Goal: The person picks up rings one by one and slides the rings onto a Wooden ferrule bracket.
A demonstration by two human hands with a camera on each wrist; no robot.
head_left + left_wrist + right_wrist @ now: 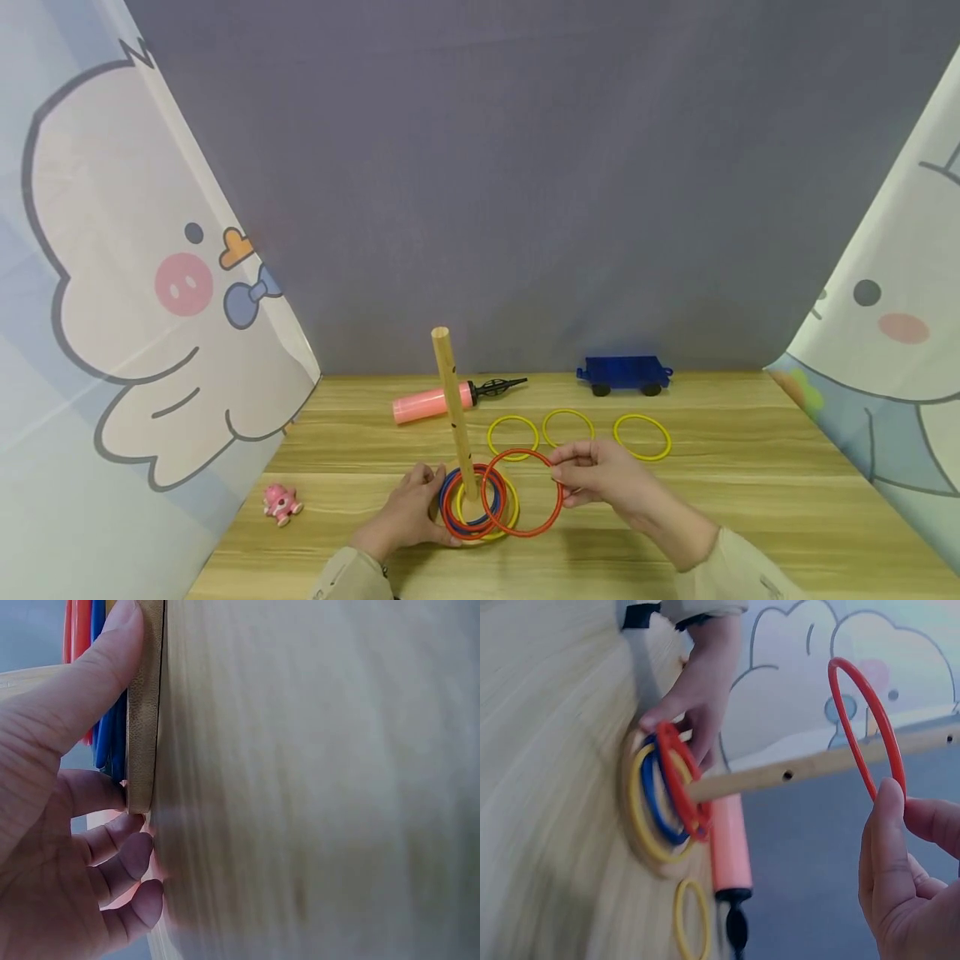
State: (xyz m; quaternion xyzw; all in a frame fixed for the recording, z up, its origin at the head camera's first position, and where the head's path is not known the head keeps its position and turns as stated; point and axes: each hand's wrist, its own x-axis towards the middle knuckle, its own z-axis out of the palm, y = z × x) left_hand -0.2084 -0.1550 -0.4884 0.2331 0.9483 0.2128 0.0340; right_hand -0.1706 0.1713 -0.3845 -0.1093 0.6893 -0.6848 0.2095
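Note:
A wooden post (454,408) rises from a round wooden base (142,750), with red rings (676,776), a blue ring (651,793) and a yellow ring (635,796) lying around its foot. My left hand (408,510) grips the base's left edge, thumb on the near side and fingers on the far side. To the right of the post, my right hand (603,479) pinches one red ring (525,534) between thumb and fingers. That ring is held up beside the post, overlapping the stacked rings in the head view; the post is not through it.
Three yellow rings lie behind the right hand, one of them a yellow ring (651,459) at the right. A pink balloon pump (427,406) with a black nozzle lies behind the post. Farther back stands a blue toy wagon (622,372). A pink figurine (281,503) is at the left.

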